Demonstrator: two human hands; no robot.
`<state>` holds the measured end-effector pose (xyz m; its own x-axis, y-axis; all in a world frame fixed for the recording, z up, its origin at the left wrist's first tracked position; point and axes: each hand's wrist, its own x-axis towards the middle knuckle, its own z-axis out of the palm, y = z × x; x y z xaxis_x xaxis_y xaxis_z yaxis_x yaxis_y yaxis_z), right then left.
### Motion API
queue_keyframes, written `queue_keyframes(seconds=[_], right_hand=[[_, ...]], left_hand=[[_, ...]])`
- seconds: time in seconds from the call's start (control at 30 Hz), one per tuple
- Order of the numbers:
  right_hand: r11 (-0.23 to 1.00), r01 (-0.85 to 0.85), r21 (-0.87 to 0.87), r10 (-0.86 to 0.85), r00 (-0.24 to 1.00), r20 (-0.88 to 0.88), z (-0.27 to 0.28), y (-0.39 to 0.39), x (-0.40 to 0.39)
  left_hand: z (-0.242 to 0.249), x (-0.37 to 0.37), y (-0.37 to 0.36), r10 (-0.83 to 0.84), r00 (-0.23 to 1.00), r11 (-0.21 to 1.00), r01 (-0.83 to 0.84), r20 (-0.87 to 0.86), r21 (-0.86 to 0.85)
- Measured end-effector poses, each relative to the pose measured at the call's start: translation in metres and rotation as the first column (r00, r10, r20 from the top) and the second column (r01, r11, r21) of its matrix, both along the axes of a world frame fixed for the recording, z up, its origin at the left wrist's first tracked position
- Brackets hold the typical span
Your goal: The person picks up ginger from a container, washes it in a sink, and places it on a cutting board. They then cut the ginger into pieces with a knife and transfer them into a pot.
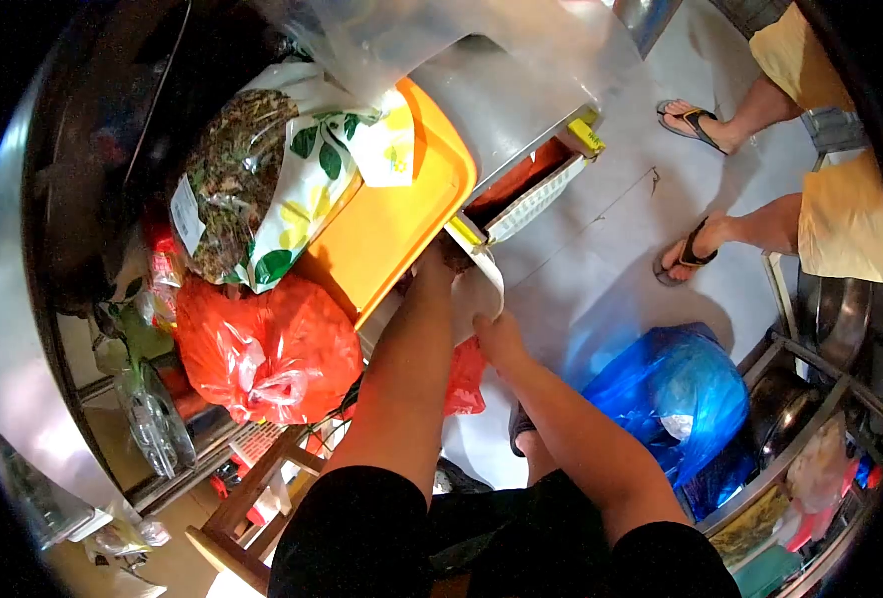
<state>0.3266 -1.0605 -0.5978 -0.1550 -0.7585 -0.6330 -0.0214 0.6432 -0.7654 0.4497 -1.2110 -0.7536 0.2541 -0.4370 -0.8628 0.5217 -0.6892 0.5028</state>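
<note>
My right hand [499, 342] is closed on the lower edge of a curved white piece [481, 289], perhaps a container wall or a bag. My left hand [439, 261] reaches in behind that white piece, beside the edge of an orange tray [386, 239]. Its fingers are hidden there, so what they touch does not show. Just beyond is a white basket [536, 204] with something reddish-brown inside, under a grey metal surface [491, 95]. A red plastic bag [466, 377] hangs below, between my forearms.
A tied red bag [267, 349] and a clear-and-leaf-print bag of dried brown-green stuff [237, 169] sit left of the tray. A blue bag [676, 399] stands on the floor at right, near a metal rack [825, 364]. Another person's sandalled feet [696, 249] are at upper right.
</note>
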Motion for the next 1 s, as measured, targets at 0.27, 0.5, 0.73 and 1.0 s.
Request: queue_keyframes(seconds=[0.27,0.5,0.73,1.0], right_hand=[[0.996,0.056,0.075,-0.059,0.998,0.031,0.017,-0.008,-0.003],[0.993,0.115,0.011,-0.115,0.990,0.076,0.030,-0.012,-0.003],[0.979,0.054,0.195,-0.058,0.998,0.016,0.012,-0.009,-0.005],[0.852,0.059,-0.520,-0.428,0.651,-0.627,0.047,-0.025,-0.005]], left_hand=[[-0.008,0.005,-0.001,0.082,0.995,0.996,-0.084,-0.052,-0.022],[-0.018,0.014,-0.004,0.130,0.987,0.990,-0.134,-0.092,-0.039],[-0.093,0.051,-0.007,0.145,0.977,0.984,-0.159,-0.154,-0.080],[0.143,0.000,0.048,0.251,0.966,0.962,-0.256,-0.064,-0.091]])
